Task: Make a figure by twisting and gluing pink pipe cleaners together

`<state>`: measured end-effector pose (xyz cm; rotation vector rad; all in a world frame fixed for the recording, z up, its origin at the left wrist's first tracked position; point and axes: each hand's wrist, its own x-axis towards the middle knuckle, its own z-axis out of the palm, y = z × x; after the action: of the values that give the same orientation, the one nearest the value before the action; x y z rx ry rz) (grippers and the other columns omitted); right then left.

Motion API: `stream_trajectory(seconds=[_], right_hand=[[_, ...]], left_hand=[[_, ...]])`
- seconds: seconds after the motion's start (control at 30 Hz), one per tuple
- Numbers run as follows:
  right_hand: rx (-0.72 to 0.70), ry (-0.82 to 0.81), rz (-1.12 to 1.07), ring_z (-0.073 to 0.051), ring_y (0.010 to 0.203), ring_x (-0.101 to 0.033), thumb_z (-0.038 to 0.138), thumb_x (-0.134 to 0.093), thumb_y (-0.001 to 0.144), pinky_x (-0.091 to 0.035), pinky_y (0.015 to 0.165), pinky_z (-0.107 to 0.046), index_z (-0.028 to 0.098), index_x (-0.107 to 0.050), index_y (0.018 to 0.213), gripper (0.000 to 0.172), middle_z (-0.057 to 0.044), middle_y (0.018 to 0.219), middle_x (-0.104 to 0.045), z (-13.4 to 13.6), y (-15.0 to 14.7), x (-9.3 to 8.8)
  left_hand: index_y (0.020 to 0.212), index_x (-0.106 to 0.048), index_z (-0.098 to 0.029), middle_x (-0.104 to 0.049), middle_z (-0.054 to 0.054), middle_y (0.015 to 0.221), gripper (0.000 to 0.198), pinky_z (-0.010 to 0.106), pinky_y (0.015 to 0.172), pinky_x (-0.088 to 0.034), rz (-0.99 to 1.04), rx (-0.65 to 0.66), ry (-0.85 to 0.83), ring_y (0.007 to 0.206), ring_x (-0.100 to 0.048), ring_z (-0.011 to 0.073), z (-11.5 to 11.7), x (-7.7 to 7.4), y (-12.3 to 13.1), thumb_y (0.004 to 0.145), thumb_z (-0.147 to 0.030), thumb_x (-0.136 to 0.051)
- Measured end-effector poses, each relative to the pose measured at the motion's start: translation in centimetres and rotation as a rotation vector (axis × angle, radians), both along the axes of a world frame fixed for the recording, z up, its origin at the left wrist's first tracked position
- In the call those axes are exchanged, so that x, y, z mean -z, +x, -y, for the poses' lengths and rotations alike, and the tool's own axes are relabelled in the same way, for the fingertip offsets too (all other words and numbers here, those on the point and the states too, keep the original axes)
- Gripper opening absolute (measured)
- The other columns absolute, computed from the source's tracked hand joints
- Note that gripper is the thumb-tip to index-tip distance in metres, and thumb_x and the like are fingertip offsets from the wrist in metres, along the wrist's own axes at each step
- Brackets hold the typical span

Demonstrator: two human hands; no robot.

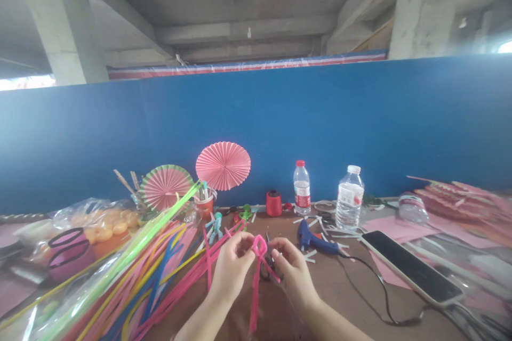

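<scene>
My left hand (232, 266) and my right hand (294, 272) meet over the brown table (352, 287), and both pinch a pink pipe cleaner (258, 272). Its top is bent into a small loop between my fingertips, and its long tail hangs down toward me. A dark object, perhaps scissors (267, 269), lies just behind it, partly hidden by my right hand. A spread of pipe cleaners (148, 272) in pink, green, yellow and blue lies to the left of my left hand.
A blue glue gun (314, 240) with a black cord lies right of my hands. A phone (412, 266), two water bottles (302, 187) (349, 198), a red thread spool (274, 203), pink paper fans (223, 165), a cup of tools (205, 203) and a blue partition (360, 122) surround the work area.
</scene>
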<state>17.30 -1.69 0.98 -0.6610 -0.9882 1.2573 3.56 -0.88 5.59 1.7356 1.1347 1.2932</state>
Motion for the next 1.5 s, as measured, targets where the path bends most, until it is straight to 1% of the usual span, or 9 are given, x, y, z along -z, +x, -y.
stream_trajectory(seconds=[0.07,0.17,0.33,0.43,0.6,0.77,1.0,1.3,1.5], right_hand=[[-0.053,-0.026,-0.029,-0.006,0.044,-0.038,0.031,-0.068,0.071,-0.029,0.043,-0.017,0.016,-0.061,0.074,0.017,0.006,0.053,-0.048,-0.3,0.2,-0.2],[-0.144,-0.070,-0.073,-0.004,0.040,-0.030,0.034,-0.069,0.069,-0.021,0.039,-0.017,0.014,-0.060,0.069,0.021,0.007,0.049,-0.043,-0.4,0.5,-0.4],[-0.273,-0.107,-0.093,-0.005,0.040,-0.030,0.032,-0.069,0.070,-0.019,0.037,-0.017,0.013,-0.062,0.068,0.020,0.007,0.047,-0.041,-0.4,0.9,-0.7],[-0.317,-0.112,-0.091,-0.004,0.039,-0.030,0.032,-0.070,0.070,-0.020,0.037,-0.017,0.013,-0.061,0.066,0.021,0.006,0.045,-0.042,-0.3,1.0,-0.7],[-0.338,-0.112,-0.072,-0.005,0.041,-0.038,0.034,-0.073,0.067,-0.026,0.039,-0.017,0.012,-0.061,0.067,0.025,0.003,0.051,-0.052,-0.3,1.2,-0.6],[-0.306,-0.091,-0.032,-0.006,0.040,-0.041,0.037,-0.074,0.065,-0.028,0.039,-0.018,0.011,-0.064,0.072,0.028,0.002,0.052,-0.054,-0.6,1.0,-0.1],[-0.250,-0.059,0.003,-0.003,0.039,-0.031,0.036,-0.074,0.066,-0.021,0.040,-0.018,0.012,-0.062,0.067,0.026,0.007,0.046,-0.046,-0.7,0.9,0.0],[-0.298,-0.095,-0.053,-0.003,0.037,-0.025,0.037,-0.070,0.069,-0.018,0.037,-0.016,0.015,-0.054,0.065,0.028,0.010,0.044,-0.037,-0.5,0.8,0.1],[-0.357,-0.150,-0.110,-0.001,0.032,-0.022,0.035,-0.065,0.074,-0.012,0.033,-0.015,0.016,-0.052,0.067,0.024,0.007,0.044,-0.049,-0.4,0.9,0.1]], left_hand=[[0.082,-0.060,-0.017,-0.066,0.003,0.077,0.014,0.027,0.068,-0.045,0.011,0.004,-0.008,0.076,-0.062,0.0197,0.1,0.1,0.0,0.076,-0.029,-0.057],[0.083,-0.059,-0.017,-0.065,0.003,0.078,0.015,0.026,0.067,-0.045,0.021,0.003,-0.017,0.075,-0.061,0.0190,0.3,0.2,0.1,0.074,-0.029,-0.059],[0.078,-0.059,-0.017,-0.062,0.000,0.071,0.011,0.025,0.062,-0.043,-0.001,0.023,-0.029,0.065,-0.057,0.0158,0.6,0.3,0.3,0.074,-0.028,-0.060],[0.076,-0.059,-0.017,-0.062,0.000,0.070,0.012,0.024,0.059,-0.042,-0.007,0.022,-0.029,0.063,-0.056,0.0152,0.8,0.4,0.4,0.075,-0.030,-0.059],[0.076,-0.059,-0.017,-0.062,0.000,0.069,0.011,0.024,0.058,-0.042,0.010,0.016,-0.030,0.063,-0.056,0.0152,0.7,0.9,0.4,0.074,-0.027,-0.060],[0.076,-0.059,-0.017,-0.062,0.000,0.070,0.007,0.024,0.059,-0.042,0.041,0.025,-0.040,0.064,-0.057,0.0155,0.5,1.1,0.4,0.074,-0.024,-0.058],[0.077,-0.060,-0.016,-0.062,0.001,0.070,0.009,0.025,0.061,-0.043,0.070,0.028,-0.035,0.065,-0.057,0.0163,0.7,1.0,0.6,0.074,-0.024,-0.058],[0.074,-0.061,-0.017,-0.062,0.000,0.068,0.006,0.024,0.060,-0.042,0.064,0.020,-0.044,0.064,-0.056,0.0156,0.9,1.1,0.8,0.074,-0.020,-0.055],[0.075,-0.060,-0.017,-0.062,0.000,0.069,0.006,0.024,0.060,-0.042,0.066,0.016,-0.048,0.063,-0.056,0.0153,1.0,1.2,0.8,0.074,-0.020,-0.055]])
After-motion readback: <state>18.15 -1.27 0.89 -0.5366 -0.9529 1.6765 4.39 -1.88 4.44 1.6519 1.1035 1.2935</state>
